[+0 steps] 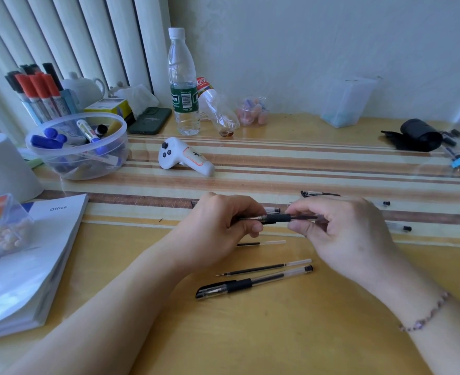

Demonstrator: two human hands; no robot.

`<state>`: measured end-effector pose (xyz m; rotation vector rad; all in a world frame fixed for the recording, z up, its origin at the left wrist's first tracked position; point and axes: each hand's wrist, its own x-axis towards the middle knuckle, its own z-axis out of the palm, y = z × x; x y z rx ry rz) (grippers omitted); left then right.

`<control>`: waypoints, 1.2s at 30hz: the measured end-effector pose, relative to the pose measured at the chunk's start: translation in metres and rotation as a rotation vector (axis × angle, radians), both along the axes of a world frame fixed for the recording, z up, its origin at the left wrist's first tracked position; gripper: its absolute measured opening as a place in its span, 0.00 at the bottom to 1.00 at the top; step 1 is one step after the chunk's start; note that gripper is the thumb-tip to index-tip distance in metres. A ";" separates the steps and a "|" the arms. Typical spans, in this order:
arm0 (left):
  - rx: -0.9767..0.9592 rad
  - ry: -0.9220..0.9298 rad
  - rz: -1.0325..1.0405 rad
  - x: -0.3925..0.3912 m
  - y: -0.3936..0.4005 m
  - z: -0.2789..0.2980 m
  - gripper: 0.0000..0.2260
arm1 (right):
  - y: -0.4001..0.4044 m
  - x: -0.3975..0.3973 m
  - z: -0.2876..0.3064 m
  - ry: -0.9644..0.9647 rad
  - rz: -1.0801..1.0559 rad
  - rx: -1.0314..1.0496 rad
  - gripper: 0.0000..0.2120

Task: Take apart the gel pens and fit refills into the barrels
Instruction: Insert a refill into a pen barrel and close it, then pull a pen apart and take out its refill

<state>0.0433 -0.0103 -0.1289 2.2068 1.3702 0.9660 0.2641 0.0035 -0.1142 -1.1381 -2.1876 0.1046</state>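
Both hands hold one pen just above the capped pen: left hand pinching the tip end, right hand the clear barrel; light, slick, thin plastic, so I'd grab the rubber grip, not the fragile tip.

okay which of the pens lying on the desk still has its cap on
The gel pen nearest the person, lying below the loose refill. Its clear cap with clip covers the tip; the other pieces on the desk are bare refills, barrels or separate caps.
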 end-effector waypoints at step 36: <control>-0.056 0.219 0.079 -0.019 0.008 0.001 0.06 | 0.043 0.066 0.006 -0.253 -0.506 -0.452 0.06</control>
